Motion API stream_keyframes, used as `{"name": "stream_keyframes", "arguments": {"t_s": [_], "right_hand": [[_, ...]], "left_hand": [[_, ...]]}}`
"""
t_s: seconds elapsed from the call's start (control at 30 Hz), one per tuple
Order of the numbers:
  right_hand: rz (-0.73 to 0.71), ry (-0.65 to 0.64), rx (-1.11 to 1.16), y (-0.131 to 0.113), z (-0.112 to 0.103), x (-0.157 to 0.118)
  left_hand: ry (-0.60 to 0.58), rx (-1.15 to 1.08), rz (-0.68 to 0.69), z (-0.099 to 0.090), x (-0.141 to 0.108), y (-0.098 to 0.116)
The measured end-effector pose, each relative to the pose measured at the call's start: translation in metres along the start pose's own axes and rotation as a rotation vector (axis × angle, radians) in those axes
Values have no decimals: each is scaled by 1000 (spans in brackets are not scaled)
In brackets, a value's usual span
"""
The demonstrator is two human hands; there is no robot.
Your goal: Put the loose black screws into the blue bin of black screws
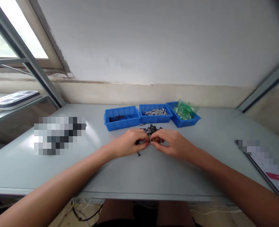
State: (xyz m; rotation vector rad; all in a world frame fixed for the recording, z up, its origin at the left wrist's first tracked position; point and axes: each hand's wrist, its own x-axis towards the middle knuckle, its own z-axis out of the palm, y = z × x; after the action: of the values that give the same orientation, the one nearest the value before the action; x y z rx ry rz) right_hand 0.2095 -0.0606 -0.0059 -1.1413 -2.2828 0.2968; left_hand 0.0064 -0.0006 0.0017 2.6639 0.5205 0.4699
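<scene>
Two bare forearms (82,171) (222,173), ours, reaching in from the lower corners over a pale grey table (163,179); our thighs (115,211) below its edge.

Item: our left hand (131,143), thumb and forefinger drawn into a near-closed pinch. Item: our right hand (170,142), likewise pinched, its fingertips meeting those of the left. Between them we count one small dark piece (151,141), too small for us to identify.

Item: one loose pile of black screws (152,128), on the table just beyond the fingers; one single black screw (139,154) lies nearer us, just below the left hand.

Item: three blue trays in a row behind the pile. Left tray (124,125): more black screws inside. Middle tray (155,119): silvery metal pins (156,112). Right tray (190,122), angled: green plastic bags (184,110), contents unclear to us.
</scene>
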Motion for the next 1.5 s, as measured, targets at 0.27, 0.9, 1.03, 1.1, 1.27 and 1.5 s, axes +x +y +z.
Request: {"name": "stream_keyframes", "arguments": {"t_s": [0.27, 0.9, 1.03, 1.1, 1.27, 1.5], "right_hand": [[118, -139, -70, 4, -2, 4], [-26, 5, -35, 3, 1, -1], [-88, -2, -12, -2, 1, -1], [-81, 11, -9, -1, 0, -1], [-17, 34, -18, 5, -3, 0], [109, -50, -97, 17, -3, 4]], "left_hand": [[56, 50, -39, 0, -1, -4], [-10, 9, -13, 1, 0, -2], [-31, -30, 4, 2, -1, 0], [-25, -32, 14, 2, -1, 1], [68, 5, -2, -2, -2, 0], [320, 250, -97, -16, -3, -17]]}}
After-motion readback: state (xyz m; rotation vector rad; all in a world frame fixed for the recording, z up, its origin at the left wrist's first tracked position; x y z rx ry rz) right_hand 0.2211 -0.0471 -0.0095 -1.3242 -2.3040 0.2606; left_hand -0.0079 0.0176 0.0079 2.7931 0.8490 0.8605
